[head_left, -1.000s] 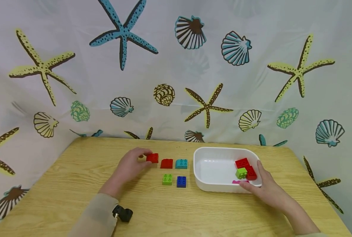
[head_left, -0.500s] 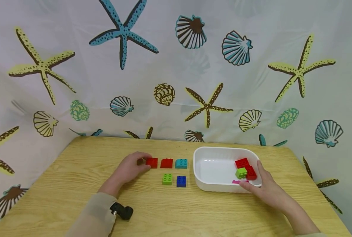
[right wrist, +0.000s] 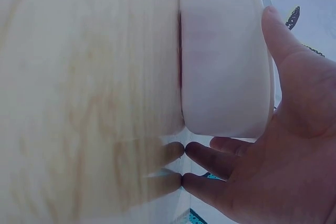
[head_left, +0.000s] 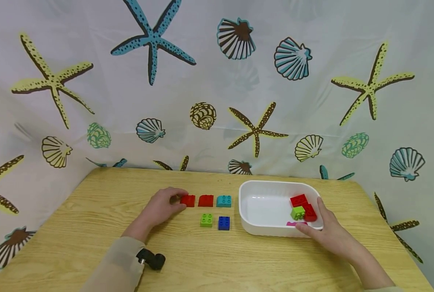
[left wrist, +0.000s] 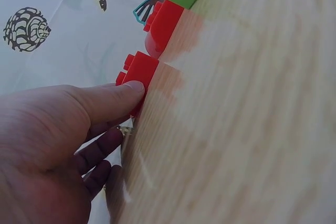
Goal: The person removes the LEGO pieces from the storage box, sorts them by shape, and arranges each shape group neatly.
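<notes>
Left of frame centre, your left hand (head_left: 164, 207) pinches a red brick (head_left: 189, 201) on the bench (head_left: 202, 259) just left of a second red brick (head_left: 206, 200), your right hand (head_left: 331, 232) spreading its fingers against the white tub (head_left: 268, 232); placement appears in hand, clean release called for next.

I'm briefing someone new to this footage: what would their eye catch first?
Probably the big blue starfish printed high on the pale backdrop. Next, the white tub at the table's right, red and green bricks inside, the right hand touching it. Left of it, the left hand pinches the back row's leftmost red brick.
</notes>
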The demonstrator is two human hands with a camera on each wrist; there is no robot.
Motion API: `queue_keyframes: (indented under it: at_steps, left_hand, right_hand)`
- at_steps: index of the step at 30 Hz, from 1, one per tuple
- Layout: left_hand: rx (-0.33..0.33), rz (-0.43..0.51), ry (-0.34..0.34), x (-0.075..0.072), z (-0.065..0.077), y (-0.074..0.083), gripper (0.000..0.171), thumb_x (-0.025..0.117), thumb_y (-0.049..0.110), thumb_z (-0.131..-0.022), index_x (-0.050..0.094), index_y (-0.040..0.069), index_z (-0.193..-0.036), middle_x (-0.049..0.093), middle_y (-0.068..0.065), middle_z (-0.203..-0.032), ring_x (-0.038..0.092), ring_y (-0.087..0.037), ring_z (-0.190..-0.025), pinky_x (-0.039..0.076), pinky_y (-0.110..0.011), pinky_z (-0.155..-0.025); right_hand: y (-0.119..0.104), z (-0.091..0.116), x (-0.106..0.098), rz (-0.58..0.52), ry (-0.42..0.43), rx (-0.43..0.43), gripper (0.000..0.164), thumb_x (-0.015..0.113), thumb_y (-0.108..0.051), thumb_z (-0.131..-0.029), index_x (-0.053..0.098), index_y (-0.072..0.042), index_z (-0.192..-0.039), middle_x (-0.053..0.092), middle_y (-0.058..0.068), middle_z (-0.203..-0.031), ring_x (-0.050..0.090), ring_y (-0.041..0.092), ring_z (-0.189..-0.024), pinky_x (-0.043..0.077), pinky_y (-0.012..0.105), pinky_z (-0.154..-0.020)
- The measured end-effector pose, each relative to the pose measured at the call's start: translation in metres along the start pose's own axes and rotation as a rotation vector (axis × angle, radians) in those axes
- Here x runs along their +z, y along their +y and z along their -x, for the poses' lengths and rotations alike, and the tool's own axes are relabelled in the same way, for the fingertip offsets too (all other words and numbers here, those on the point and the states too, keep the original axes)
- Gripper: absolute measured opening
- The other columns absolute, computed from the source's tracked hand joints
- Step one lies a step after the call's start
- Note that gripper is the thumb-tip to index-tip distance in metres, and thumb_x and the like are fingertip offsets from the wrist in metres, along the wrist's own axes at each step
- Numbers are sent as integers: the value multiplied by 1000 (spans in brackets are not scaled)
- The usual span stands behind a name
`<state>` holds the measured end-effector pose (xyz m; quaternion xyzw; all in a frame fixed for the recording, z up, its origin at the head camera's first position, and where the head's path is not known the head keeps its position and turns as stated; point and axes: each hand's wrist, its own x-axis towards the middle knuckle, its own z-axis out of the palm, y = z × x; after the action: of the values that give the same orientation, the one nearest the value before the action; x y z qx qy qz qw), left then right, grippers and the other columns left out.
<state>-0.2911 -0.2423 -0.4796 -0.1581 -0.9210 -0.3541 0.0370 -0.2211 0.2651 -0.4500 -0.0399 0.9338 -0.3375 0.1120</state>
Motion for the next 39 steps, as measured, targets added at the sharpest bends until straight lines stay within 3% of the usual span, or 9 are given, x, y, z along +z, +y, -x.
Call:
queue_keyframes:
  at_steps: [16,39]
  left_hand:
    - [-12,22,-3,1,1,2,41,80,8,-102,71,1,-142,69,-22,-141,64,-43,-131,49,-61,-113]
    - [-38,-20,-2,-1,-1,3,47,80,6,-101,67,1,-146,70,-19,-135,63,-41,-127,49,-61,-113]
  right_hand:
    - [0,-1,1,-7,-4,12,131,71,-66,-100,-17,-1,-172,3,40,-175,15,65,-156,28,82,-118]
    - [0,-1,0,-11,-5,6,130,71,-66,-101,-17,-2,-172,1,39,-176,14,65,-157,27,82,-118]
